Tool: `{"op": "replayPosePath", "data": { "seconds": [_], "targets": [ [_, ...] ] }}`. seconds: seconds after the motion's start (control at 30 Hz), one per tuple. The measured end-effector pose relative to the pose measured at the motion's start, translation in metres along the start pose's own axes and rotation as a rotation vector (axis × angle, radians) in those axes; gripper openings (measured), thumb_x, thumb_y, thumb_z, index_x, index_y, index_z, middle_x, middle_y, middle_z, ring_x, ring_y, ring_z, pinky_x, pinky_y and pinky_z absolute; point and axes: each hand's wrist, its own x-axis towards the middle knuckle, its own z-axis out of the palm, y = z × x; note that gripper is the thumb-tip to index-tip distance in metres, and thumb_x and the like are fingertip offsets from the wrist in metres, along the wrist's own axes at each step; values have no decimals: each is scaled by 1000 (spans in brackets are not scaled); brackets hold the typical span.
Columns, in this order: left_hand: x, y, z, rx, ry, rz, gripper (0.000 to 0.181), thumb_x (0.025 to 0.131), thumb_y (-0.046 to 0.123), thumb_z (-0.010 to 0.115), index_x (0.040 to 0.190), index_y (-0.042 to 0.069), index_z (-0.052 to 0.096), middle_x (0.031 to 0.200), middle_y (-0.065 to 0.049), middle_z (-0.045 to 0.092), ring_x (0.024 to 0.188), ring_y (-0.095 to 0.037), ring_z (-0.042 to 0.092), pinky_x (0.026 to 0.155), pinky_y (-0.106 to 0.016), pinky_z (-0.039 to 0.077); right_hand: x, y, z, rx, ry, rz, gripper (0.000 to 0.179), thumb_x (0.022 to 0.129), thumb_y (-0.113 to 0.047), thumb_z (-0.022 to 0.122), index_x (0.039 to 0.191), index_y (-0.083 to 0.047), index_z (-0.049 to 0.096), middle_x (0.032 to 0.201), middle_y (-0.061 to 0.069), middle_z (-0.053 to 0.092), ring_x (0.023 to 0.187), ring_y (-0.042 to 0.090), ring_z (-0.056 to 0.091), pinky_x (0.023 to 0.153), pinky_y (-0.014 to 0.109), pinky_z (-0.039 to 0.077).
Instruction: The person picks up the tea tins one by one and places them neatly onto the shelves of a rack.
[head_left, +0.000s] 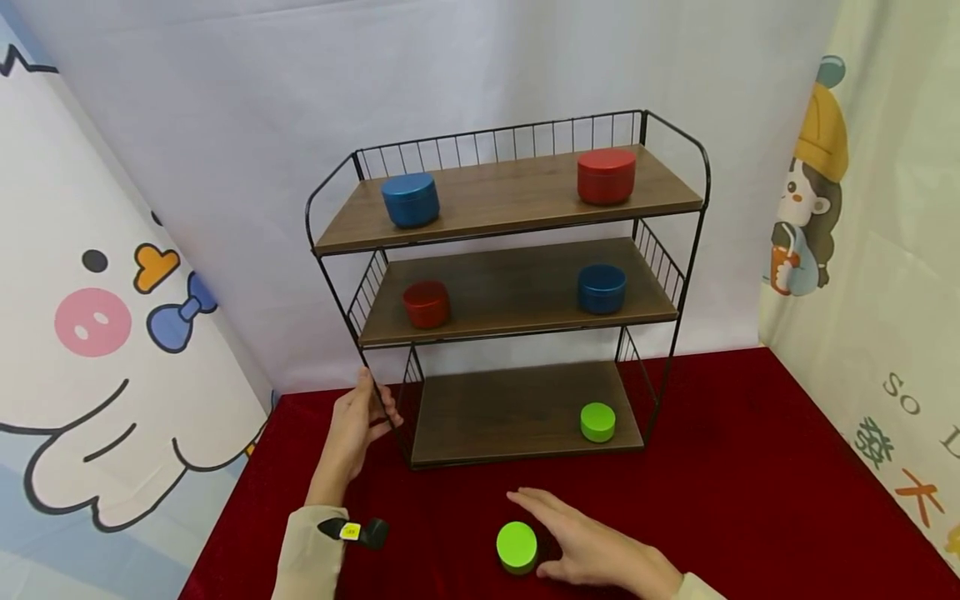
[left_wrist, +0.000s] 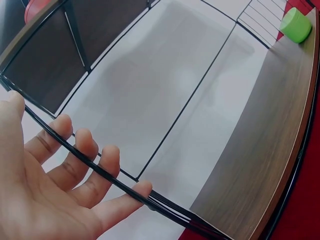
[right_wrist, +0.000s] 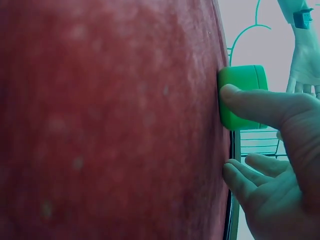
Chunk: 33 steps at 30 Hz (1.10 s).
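Observation:
My left hand (head_left: 362, 415) holds the front left post of a three-tier rack (head_left: 517, 332) with black wire sides and brown wooden shelves. In the left wrist view the black post (left_wrist: 95, 167) crosses its fingers, with the thumb at the same post. Near the front of the red cloth, my right hand (head_left: 588, 543) lies beside a round green tin (head_left: 517, 547), fingers spread and thumb close to it. The right wrist view has the thumb overlapping this green tin (right_wrist: 245, 80), while the other fingers stay apart from it.
On the top shelf stand a blue tin (head_left: 410, 200) and a red tin (head_left: 606, 177). The middle shelf bears a red tin (head_left: 427, 305) and a blue tin (head_left: 602, 289). Another green tin (head_left: 597, 422) sits at the right of the bottom shelf. Printed curtains (head_left: 862, 350) enclose the table.

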Motion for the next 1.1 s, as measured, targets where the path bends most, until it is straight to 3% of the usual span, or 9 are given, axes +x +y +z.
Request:
{"op": "replayPosePath", "data": {
  "seconds": [0.33, 0.8, 1.1],
  "targets": [
    [-1, 0, 0, 9, -9, 19, 67, 104, 65, 34, 89, 3, 55, 82, -7, 55, 77, -20, 61, 80, -38, 62, 5, -3, 6, -14, -13, -65, 84, 90, -6, 79, 160, -16, 34, 162, 17, 36, 146, 36, 43, 110, 42, 50],
    [-1, -1, 0, 7, -8, 29, 67, 104, 65, 35, 88, 4, 55, 81, -8, 55, 77, -20, 62, 80, -40, 62, 9, -5, 12, -58, 21, -165, 76, 88, -1, 79, 154, -11, 43, 151, 7, 51, 136, 23, 54, 108, 34, 51],
    [0, -1, 0, -3, -6, 20, 67, 104, 66, 36, 87, 4, 55, 81, -7, 55, 76, -20, 61, 81, -40, 61, 10, -5, 12, -62, 19, -164, 65, 88, -2, 80, 146, -8, 53, 138, 5, 61, 125, 12, 59, 102, 28, 54]
  ]
}}
